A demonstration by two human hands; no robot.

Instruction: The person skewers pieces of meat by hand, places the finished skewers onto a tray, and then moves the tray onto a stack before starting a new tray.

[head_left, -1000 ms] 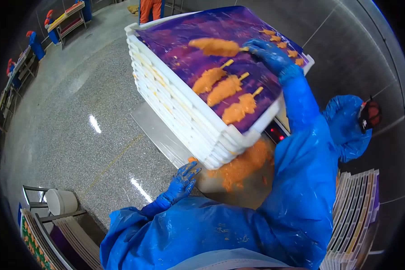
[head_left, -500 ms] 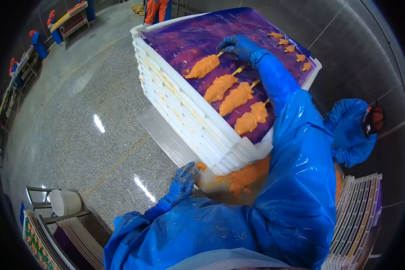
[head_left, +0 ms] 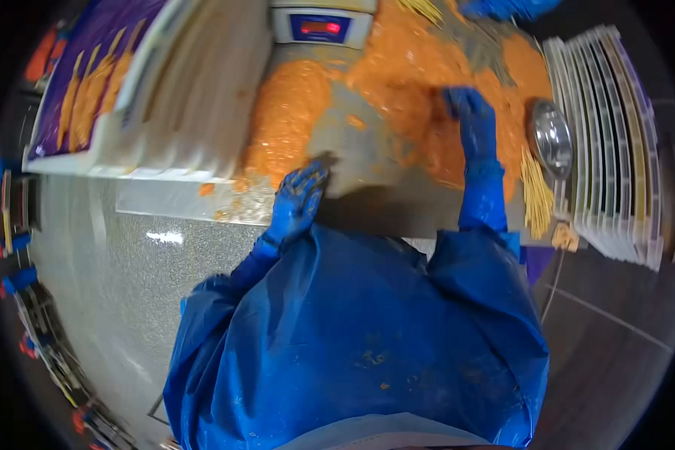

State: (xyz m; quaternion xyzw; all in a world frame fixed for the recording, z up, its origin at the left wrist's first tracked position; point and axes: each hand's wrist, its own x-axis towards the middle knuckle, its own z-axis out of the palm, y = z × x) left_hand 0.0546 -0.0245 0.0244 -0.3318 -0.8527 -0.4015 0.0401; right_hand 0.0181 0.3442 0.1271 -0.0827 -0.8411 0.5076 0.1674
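Note:
My left hand (head_left: 296,199), in a smeared blue glove, hovers at the near edge of the steel table (head_left: 367,142), fingers stretched out and holding nothing. My right hand (head_left: 469,112) is over the large spread of orange marinated meat (head_left: 405,67); motion blur hides whether its fingers hold anything. A smaller heap of orange meat (head_left: 289,109) lies beyond my left hand. Wooden sticks (head_left: 534,191) lie in a bundle right of my right hand, close to a shiny metal bowl (head_left: 553,139).
Stacked white trays (head_left: 195,90) stand on the left, the top one with a purple liner (head_left: 49,124) and meat skewers (head_left: 90,97). A scale (head_left: 322,26) with red digits is at the back. More trays (head_left: 607,142) stand right. A co-worker's blue sleeve (head_left: 510,7) shows behind.
My view has swung from the tray stack to the table. My right hand has left the skewers on the top tray and is now over the meat. My left hand stays low and open.

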